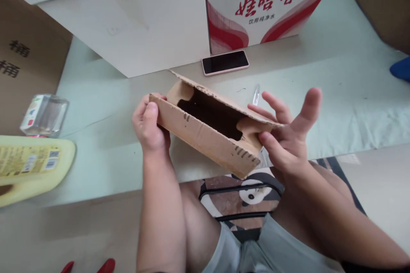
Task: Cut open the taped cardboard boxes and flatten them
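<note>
In the head view, two hands grip one open cardboard box (208, 140): left hand (152, 126) pinching its left end, right hand (285, 138) its right, fingers spread. One phone (225, 62) lies beyond, before two white boxes (144, 21).

Everything's shot from one head cam, worn up top, pointed forward and tipped pretty steeply down. The wearer's grey shorts (243, 256) are caught at the near edge, so the pale green tablecloth (329, 94) is basically seen from above. The cardboard box (208, 138) is framed around the middle, at close range, between the left hand (151, 124) and right hand (290, 138). On the far side, the red-and-white water carton (262, 30) gets cropped by the top edge.
</note>
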{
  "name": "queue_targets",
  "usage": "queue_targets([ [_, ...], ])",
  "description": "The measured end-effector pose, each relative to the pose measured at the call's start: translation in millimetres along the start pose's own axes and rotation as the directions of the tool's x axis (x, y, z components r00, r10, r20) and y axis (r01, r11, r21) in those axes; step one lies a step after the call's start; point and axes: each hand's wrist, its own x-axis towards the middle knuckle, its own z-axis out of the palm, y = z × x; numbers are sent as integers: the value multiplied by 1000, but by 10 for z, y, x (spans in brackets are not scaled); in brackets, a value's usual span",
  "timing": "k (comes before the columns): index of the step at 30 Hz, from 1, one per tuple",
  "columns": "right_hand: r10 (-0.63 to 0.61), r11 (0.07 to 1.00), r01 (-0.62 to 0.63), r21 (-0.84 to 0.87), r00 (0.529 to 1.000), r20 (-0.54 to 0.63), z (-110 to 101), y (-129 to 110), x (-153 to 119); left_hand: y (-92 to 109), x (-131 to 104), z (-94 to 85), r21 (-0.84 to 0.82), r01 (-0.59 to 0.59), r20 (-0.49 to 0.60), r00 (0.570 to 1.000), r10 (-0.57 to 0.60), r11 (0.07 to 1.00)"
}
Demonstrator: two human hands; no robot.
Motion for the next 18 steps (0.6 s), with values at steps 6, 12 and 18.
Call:
queue_targets([
  [6,47,998,-42,-55,996,82,-24,50,8,-30,25,-1,-24,-25,14,1000,25,999],
  [12,-40,999,39,15,996,85,-37,132,10,-46,15,-43,94,-27,82,996,20,995],
  [18,-17,997,22,-70,998,64,-20,115,17,-69,-4,-79,97,52,94,994,-61,994],
])
